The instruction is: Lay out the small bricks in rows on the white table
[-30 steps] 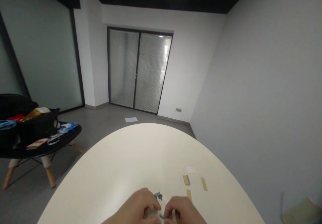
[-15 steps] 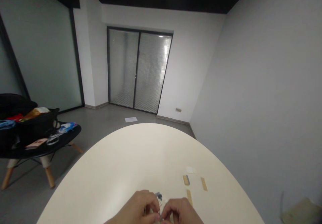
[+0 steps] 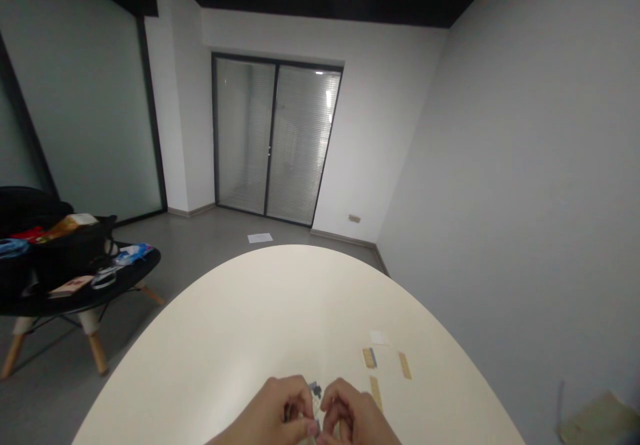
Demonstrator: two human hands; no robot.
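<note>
- Well, around the pale round table (image 3: 270, 305) there is a fair bit to see: beyond its left side stands a black chair (image 3: 131, 268) on wooden legs, loaded with a dark bag (image 3: 67, 258), a blue-and-white packet (image 3: 134, 254) and a small flat book or box (image 3: 73, 286).
- Past the table's far edge, a white sheet (image 3: 260, 238) lies on the grey floor, with a glass door (image 3: 273, 142) and its blinds behind.
- On the right half of the tabletop lie three tan strips (image 3: 405, 365) – one with a blue edge – and a white slip (image 3: 379, 338) just behind them.
- At the near middle of the table, small dark parts (image 3: 317, 390) and pale bits show in the gap between the hands, which hide much of that patch.
- The left hand (image 3: 283, 408) comes in over the table's near edge, its thumb and forefinger pinching a small grey piece (image 3: 317, 424); that piece sits low between the hands, partly covered.
- The right hand (image 3: 356, 415) faces it over the same edge, fingers curled, tips very near the piece – whether they grip it too, I cannot tell.
- Any print on the packet or the things on the table is too small to read.
</note>
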